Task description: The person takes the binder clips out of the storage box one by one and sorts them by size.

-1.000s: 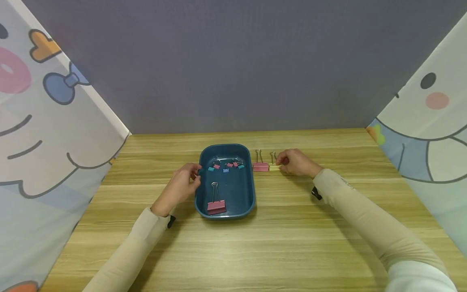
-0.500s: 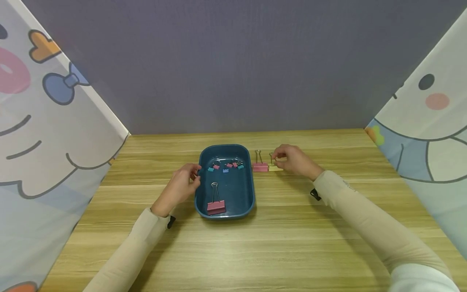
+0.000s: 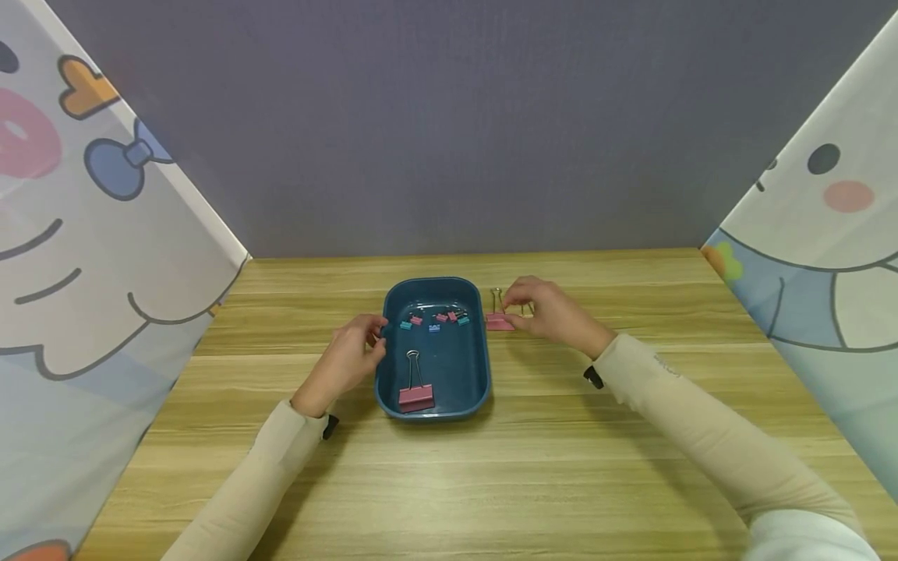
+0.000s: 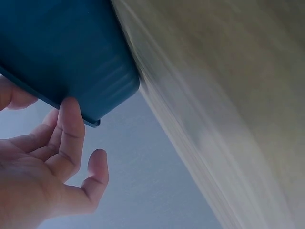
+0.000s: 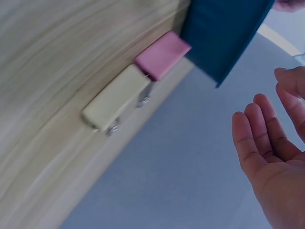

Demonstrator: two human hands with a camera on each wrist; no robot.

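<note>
My left hand [image 3: 345,358] is at the left rim of a dark blue tray [image 3: 432,418]; in the left wrist view, a fingertip [image 4: 70,107] touches the rim and the thumb is free. Inside the tray lie a large pink binder clip [image 3: 416,398] and several tiny clips, among them a blue one [image 3: 434,328]. Against the tray's right side stands another pink binder clip [image 3: 496,322]. My right hand [image 3: 554,314] hovers at this clip, thumb and forefinger near it, holding nothing visible. A pale yellow binder clip [image 5: 116,97] adjoins the pink one; the hand mostly hides it in the head view.
The wooden table [image 3: 449,491] runs to a grey back panel [image 3: 463,132]. Cartoon-printed side panels [image 3: 84,234] border the table at left and right.
My right hand has slid left from the yellow binder clip to the pink one beside the tray. The left hand and the tray stay where they were.
</note>
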